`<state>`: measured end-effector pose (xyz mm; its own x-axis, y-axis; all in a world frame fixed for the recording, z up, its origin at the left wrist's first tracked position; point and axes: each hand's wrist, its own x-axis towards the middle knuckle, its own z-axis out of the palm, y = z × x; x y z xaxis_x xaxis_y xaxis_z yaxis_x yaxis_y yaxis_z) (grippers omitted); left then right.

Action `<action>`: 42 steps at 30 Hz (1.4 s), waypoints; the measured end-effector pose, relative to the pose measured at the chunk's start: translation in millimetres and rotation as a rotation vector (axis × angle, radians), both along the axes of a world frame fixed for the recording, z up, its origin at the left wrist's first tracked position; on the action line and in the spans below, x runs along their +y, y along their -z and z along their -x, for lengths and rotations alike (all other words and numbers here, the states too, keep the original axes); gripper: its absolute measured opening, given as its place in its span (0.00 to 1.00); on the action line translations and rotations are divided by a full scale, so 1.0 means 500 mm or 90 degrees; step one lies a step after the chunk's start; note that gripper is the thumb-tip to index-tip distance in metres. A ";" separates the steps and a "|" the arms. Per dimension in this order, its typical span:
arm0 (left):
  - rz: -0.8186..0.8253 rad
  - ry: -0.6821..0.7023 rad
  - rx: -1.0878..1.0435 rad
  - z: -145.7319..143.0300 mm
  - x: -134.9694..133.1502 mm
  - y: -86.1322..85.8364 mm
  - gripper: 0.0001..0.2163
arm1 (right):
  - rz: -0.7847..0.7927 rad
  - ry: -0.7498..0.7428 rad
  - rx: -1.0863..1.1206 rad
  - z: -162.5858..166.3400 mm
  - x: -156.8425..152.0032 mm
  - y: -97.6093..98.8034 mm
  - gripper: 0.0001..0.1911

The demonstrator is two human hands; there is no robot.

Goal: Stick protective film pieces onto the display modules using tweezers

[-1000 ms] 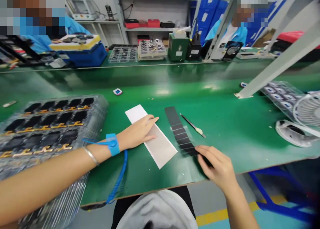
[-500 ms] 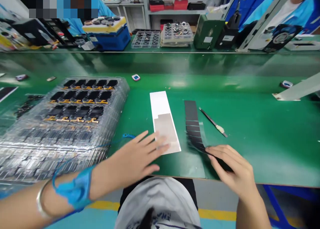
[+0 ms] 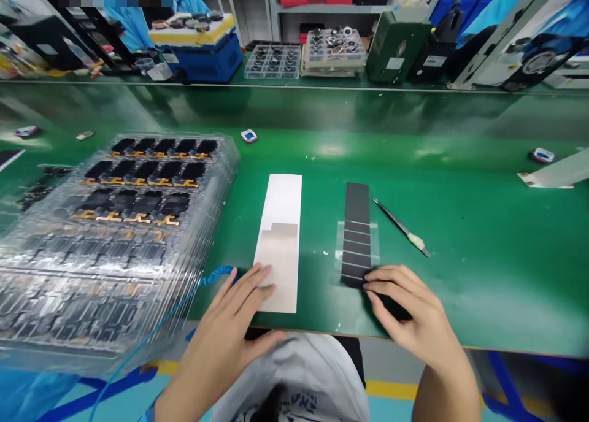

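The green bench (image 3: 497, 256) supports the work area, with a stack of clear trays (image 3: 214, 229) along its left side. The left hand (image 3: 230, 321) has its fingers spread, fingertips on the lower left part of the white sheet (image 3: 280, 250). The right hand (image 3: 411, 308) has bent fingers at the lower right corner of the dark segmented strip (image 3: 358, 230); whether they pinch it cannot be told. The strip lies right of the sheet, apart from it; a slim metal tool (image 3: 400, 227) lies just beyond its right side. Caution: uneven lifting of that corner could crease or split the strip at its pale cross-lines; dragging fingertips could skew the sheet. The sheet's lower end is near the bench's front edge, limiting movement there. A gap separates sheet and strip; the widest room is right of the tool.
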<state>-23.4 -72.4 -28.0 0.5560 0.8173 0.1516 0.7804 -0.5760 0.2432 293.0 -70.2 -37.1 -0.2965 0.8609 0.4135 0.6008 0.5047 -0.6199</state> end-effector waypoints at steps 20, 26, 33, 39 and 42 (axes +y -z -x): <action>0.059 -0.047 -0.253 -0.053 0.059 0.017 0.16 | -0.034 0.033 -0.302 0.100 0.061 -0.022 0.13; 0.105 -0.085 -0.408 -0.044 0.045 -0.015 0.13 | 0.190 0.008 0.126 0.174 0.045 -0.052 0.06; 0.067 -0.059 -0.484 -0.032 0.031 -0.028 0.03 | 0.306 -0.116 0.202 0.238 0.032 -0.071 0.08; 0.208 -0.105 -0.493 0.059 -0.071 -0.014 0.04 | 0.242 -0.078 0.247 0.240 0.031 -0.079 0.12; 0.442 -0.175 -0.473 0.131 -0.144 0.036 0.06 | 0.204 0.022 0.265 0.239 0.036 -0.059 0.08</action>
<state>-88.8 -144.6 -45.9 0.2977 0.9390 -0.1721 0.3826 0.0478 0.9227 173.5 -52.4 -7.8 -0.1333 0.9697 0.2045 0.2839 0.2351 -0.9296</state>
